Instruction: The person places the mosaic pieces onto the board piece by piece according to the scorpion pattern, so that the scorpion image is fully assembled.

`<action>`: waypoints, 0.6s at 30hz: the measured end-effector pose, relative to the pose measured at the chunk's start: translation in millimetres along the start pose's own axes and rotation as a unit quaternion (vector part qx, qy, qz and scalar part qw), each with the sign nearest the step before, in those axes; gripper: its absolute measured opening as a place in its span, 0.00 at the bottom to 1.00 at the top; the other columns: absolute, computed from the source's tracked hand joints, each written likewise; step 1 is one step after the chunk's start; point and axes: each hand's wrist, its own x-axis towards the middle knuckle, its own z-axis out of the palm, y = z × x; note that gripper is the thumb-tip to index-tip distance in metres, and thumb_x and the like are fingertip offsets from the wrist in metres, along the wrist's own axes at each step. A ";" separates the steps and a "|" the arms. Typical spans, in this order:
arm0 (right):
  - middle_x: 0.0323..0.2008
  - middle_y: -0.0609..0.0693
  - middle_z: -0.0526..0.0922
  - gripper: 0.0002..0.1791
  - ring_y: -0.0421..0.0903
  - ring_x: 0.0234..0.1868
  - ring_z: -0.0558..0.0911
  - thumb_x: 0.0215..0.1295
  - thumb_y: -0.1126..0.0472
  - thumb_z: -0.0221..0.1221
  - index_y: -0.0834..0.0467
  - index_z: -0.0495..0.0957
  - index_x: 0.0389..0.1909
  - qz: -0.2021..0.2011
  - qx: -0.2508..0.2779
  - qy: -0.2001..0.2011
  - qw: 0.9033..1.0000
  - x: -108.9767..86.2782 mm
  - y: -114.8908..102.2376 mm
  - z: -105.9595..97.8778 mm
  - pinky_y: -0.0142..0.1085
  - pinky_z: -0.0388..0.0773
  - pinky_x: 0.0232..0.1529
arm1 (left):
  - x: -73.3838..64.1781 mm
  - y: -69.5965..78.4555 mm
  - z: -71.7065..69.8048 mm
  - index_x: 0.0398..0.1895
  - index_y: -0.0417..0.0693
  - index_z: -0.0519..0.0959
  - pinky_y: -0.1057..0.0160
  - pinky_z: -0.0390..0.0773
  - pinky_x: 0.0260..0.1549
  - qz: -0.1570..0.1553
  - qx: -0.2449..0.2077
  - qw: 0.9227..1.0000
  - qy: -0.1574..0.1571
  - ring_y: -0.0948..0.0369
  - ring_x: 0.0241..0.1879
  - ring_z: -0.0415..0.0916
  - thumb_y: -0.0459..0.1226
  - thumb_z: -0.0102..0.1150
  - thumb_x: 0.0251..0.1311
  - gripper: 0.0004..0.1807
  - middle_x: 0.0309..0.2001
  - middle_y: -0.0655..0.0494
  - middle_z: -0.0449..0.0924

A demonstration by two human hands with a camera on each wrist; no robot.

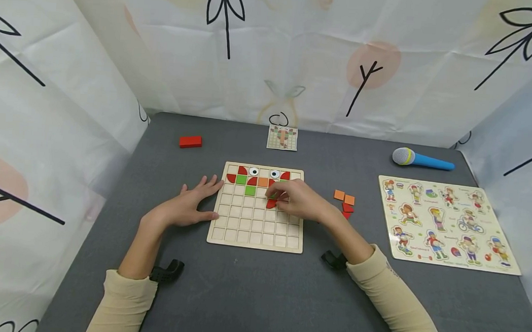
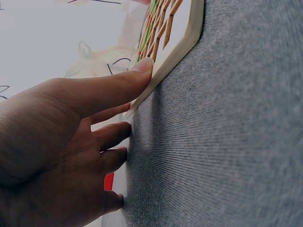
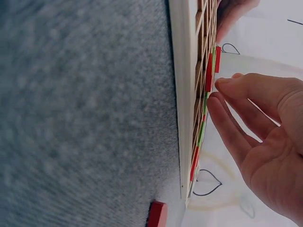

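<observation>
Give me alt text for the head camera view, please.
A left hand touches the left edge of a grid board partly filled with coloured tiles, while the right hand is over it. Loose tiles, a picture board and a microphone lie to its right; a card and a red block lie beyond, on the grey table.

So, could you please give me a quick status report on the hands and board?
Left hand touching board, left side. Right hand over board, near red tile; grip unclear. Board partly filled; right hand hides part of it.
</observation>
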 end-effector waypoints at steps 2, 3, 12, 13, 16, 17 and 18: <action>0.47 0.55 0.93 0.15 0.48 0.46 0.89 0.68 0.74 0.62 0.62 0.88 0.52 -0.002 -0.002 0.006 1.000 -0.4 0.8 0.4 0.42 0.87 0.51 | -0.2 0.3 -0.1 0.91 0.52 0.49 0.20 0.29 0.79 -0.001 -0.001 1.000 0.000 0.37 0.90 0.30 0.47 0.70 0.73 0.52 0.90 0.40 0.39; 0.46 0.55 0.92 0.14 0.46 0.45 0.89 0.68 0.74 0.62 0.62 0.88 0.51 -0.003 -0.003 0.007 1.000 -0.7 0.8 0.3 0.41 0.87 0.49 | -0.3 0.4 -0.2 0.91 0.52 0.49 0.20 0.29 0.79 -0.001 -0.001 1.000 -0.001 0.37 0.90 0.30 0.47 0.70 0.73 0.52 0.90 0.40 0.38; 0.40 0.55 0.91 0.09 0.43 0.40 0.87 0.68 0.72 0.67 0.63 0.88 0.46 -0.023 0.002 -0.002 1.000 -2.6 -0.6 0.3 0.39 0.87 0.47 | 0.0 1.0 -0.6 0.91 0.51 0.49 0.20 0.29 0.79 0.000 -0.002 1.000 -0.001 0.36 0.90 0.30 0.47 0.70 0.73 0.52 0.90 0.40 0.38; 0.40 0.55 0.91 0.09 0.43 0.40 0.87 0.68 0.72 0.67 0.63 0.88 0.46 -0.024 0.003 -0.002 1.000 -2.6 -0.5 0.4 0.39 0.88 0.47 | 0.1 0.9 -0.6 0.91 0.51 0.49 0.19 0.28 0.79 0.000 -0.002 1.000 -0.001 0.36 0.90 0.30 0.47 0.70 0.73 0.52 0.90 0.39 0.39; 0.41 0.55 0.91 0.09 0.43 0.41 0.87 0.68 0.72 0.68 0.63 0.88 0.47 -0.022 0.006 -0.003 1.000 -3.5 -0.7 0.0 0.40 0.88 0.47 | 0.0 0.9 -0.5 0.91 0.51 0.49 0.19 0.28 0.79 0.001 -0.002 1.000 -0.001 0.36 0.90 0.30 0.47 0.70 0.73 0.52 0.90 0.39 0.39; 0.41 0.55 0.92 0.09 0.43 0.41 0.88 0.68 0.72 0.67 0.63 0.88 0.47 -0.021 0.007 -0.003 1.000 -4.1 -0.6 -0.3 0.40 0.88 0.47 | 0.0 1.0 -0.5 0.91 0.51 0.49 0.19 0.28 0.79 0.001 -0.003 1.000 -0.001 0.36 0.90 0.30 0.47 0.70 0.73 0.52 0.90 0.39 0.39; 0.42 0.55 0.92 0.09 0.44 0.42 0.88 0.68 0.72 0.67 0.63 0.89 0.48 -0.018 0.011 -0.003 1.000 -4.9 -0.8 -0.9 0.41 0.89 0.48 | -0.1 0.9 -0.5 0.91 0.51 0.49 0.19 0.28 0.79 0.001 -0.003 1.000 -0.001 0.36 0.90 0.30 0.47 0.70 0.73 0.52 0.90 0.39 0.39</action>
